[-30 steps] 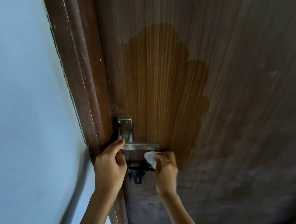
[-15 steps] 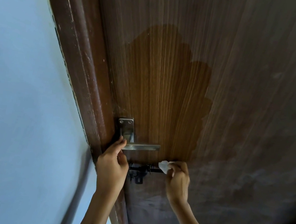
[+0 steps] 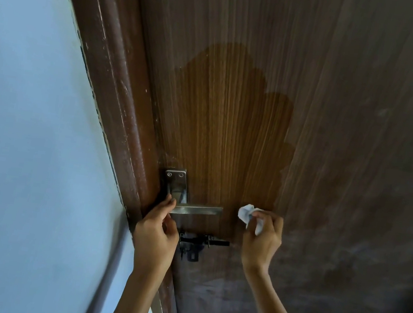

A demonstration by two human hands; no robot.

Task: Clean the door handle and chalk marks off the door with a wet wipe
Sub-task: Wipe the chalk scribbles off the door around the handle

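The left hand (image 3: 155, 231) pinches the near end of the handle (image 3: 196, 209) on the door (image 3: 230, 133). The right hand (image 3: 262, 241), fingers curled, grips a crumpled wipe (image 3: 245, 212) just right of the handle's tip, above a black latch (image 3: 200, 241).

A pale blue wall (image 3: 29, 130) meets a scuffed dark brown door frame (image 3: 110, 75).
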